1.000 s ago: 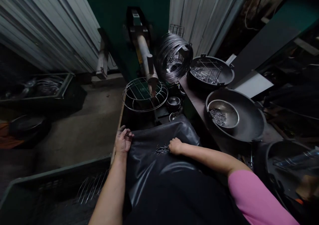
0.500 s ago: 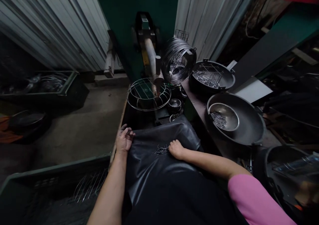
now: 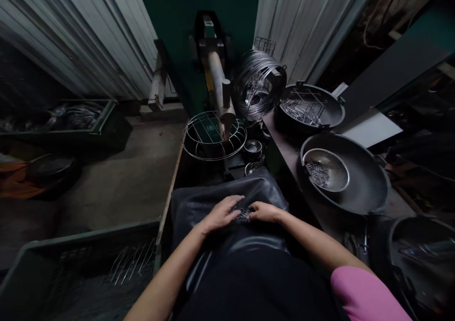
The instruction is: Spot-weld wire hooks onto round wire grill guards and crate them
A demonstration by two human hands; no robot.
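Note:
A small pile of short bent metal wires [image 3: 242,213] lies on the dark apron [image 3: 263,186] over my lap. My left hand [image 3: 223,212] is at the left side of the pile, its fingers apart and partly over the wires. At the right side is my right hand [image 3: 263,211], with thumb and fingers apart around the pile's edge. Beyond the apron, a round wire rack [image 3: 213,157] sits under the arm of a machine [image 3: 217,77]; neither hand touches it.
At the right, a large black pan [image 3: 369,183] holds a metal bowl [image 3: 337,169] with wires. Another pan [image 3: 334,105] and a wire coil [image 3: 254,70] stand behind. Green crates [image 3: 88,236] are at the left.
My left hand has moved right, from the apron's left edge to the wire pile. My right hand has stayed near the pile, its fingers now more apart. The view has shifted slightly.

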